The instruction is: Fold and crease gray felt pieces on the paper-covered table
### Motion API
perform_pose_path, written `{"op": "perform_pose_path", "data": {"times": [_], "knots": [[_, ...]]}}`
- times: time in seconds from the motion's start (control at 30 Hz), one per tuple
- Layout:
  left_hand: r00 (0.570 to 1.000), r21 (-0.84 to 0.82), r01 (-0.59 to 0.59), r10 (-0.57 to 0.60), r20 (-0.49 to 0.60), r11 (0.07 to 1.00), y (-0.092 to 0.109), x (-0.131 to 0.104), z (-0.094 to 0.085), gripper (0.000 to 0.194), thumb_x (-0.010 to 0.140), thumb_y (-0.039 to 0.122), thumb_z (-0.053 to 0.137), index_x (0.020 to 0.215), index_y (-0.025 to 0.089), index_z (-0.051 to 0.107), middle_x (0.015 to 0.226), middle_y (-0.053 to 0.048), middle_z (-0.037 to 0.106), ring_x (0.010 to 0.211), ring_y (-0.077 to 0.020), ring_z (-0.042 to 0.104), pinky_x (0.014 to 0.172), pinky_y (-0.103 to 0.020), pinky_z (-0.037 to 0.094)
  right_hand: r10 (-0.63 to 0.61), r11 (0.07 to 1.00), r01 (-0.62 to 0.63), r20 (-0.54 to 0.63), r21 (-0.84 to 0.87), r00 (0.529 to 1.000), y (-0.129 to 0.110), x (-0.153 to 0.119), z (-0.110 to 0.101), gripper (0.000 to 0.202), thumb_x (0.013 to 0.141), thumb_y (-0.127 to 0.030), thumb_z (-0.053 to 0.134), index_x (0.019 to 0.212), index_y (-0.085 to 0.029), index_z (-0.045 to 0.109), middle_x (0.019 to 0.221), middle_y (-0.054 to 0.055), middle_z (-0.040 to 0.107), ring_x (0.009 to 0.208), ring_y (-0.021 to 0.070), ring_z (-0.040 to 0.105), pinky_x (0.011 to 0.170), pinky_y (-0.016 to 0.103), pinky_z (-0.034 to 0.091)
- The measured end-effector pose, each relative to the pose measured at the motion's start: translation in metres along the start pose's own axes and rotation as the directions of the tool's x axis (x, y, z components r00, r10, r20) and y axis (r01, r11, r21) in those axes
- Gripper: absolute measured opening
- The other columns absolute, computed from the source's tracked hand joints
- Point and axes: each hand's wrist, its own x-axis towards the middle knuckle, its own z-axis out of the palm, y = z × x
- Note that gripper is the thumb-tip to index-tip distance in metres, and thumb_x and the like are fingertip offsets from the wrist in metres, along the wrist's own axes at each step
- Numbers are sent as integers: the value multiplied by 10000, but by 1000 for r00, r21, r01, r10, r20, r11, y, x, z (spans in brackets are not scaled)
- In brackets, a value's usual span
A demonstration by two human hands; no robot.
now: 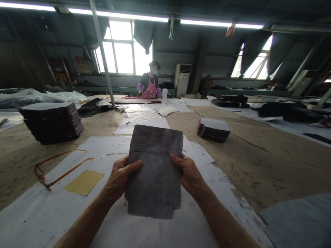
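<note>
Left hand (pixel 117 177) and right hand (pixel 190 174) grip opposite edges of a dark grey stack of cut fabric pieces (pixel 155 175), above white paper sheeting (pixel 103 144). Risk: fanned far edge slides askew if thumb pressure slackens.

This scene is seen by one camera only, which is placed on the person's head. It looks forward and down, along the worktop (pixel 258 155). The left hand (pixel 119 175), the right hand (pixel 190 174) and the grey stack (pixel 155 175) are near to it, in the middle. Far behind, the view reaches also a co-worker (pixel 151 84), the large window (pixel 122 51) and the ceiling lights (pixel 119 14).
</note>
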Motion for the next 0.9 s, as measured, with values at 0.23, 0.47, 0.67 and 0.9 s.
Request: {"op": "perform_pose_path", "data": {"times": [0.23, 0.47, 0.67, 0.9], "knots": [[999, 45, -20, 19, 32, 999, -3, 0, 2, 306, 638, 280, 734, 894, 134, 651, 734, -36, 694, 638, -164, 627, 613, -256, 519, -186, 982, 183, -114, -37, 976, 8, 2, 1, 335, 511, -229, 790, 817, -171, 667, 763, -11, 682, 661, 145, 588, 626, 250, 481], [994, 48, -85, 82, 68, 995, 2, -1, -3, 331, 657, 249, 709, 964, 149, 632, 804, -36, 696, 693, -183, 631, 638, -272, 517, -149, 989, 150, -92, -2, 985, 10, 3, 4, 365, 497, -241, 788, 830, -162, 661, 772, 12, 686, 641, 158, 594, 616, 281, 495], [991, 155, -123, 130, -33, 980, 1, -1, 0, 335, 569, 239, 769, 866, 141, 648, 768, -35, 697, 647, -191, 624, 597, -290, 514, -269, 943, 242, -92, -229, 959, 6, -2, 4, 282, 553, -294, 764, 784, -167, 665, 720, -11, 664, 620, 141, 562, 570, 250, 460], [982, 171, -130, 151, -115, 977, 0, -1, 2, 323, 523, 201, 781, 814, 140, 656, 738, -23, 696, 620, -177, 615, 571, -274, 507, -119, 993, 116, -82, -34, 990, 3, 2, 6, 345, 498, -220, 767, 820, -170, 653, 742, -4, 678, 626, 155, 581, 597, 276, 485]]}}
